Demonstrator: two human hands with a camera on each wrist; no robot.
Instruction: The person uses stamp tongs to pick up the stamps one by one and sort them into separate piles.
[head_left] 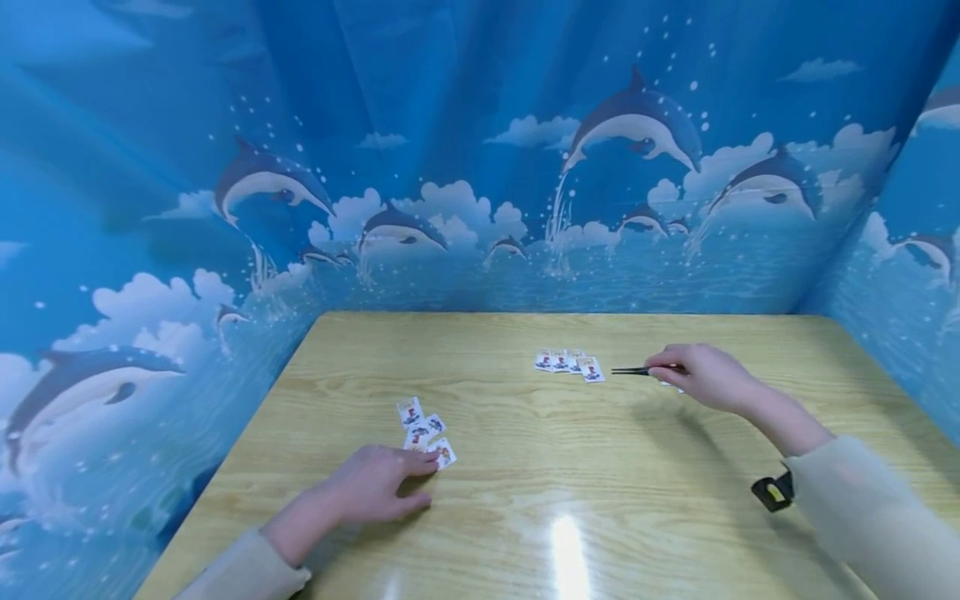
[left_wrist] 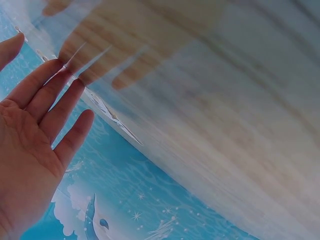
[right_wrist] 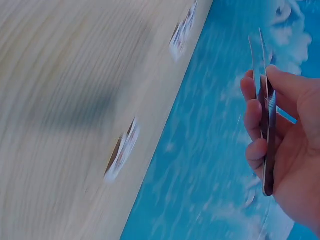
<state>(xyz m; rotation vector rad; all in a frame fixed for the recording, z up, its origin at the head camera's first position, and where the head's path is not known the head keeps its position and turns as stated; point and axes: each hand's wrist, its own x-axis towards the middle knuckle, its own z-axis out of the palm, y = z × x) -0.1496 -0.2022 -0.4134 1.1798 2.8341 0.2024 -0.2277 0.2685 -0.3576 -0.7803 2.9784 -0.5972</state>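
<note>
My right hand (head_left: 701, 377) grips a pair of dark tweezers (head_left: 630, 371) between thumb and fingers. In the right wrist view the tweezers (right_wrist: 265, 115) have their two slim tips apart, with nothing between them. To the left of the tips lies a row of overlapping small printed cards (head_left: 559, 361). My left hand (head_left: 375, 483) rests low over the table, its fingers extended. Its fingertips touch the nearest card (head_left: 442, 452) of a loose group of small cards (head_left: 412, 413). The left wrist view shows these cards (left_wrist: 107, 112) only edge-on, just beyond the fingers.
More white card edges (head_left: 680, 389) peek out beneath my right hand, partly hidden. A light wood-grain table (head_left: 525, 467) carries everything and reflects a bright light near its front. Blue dolphin-print curtains (head_left: 465, 108) close off the back and sides.
</note>
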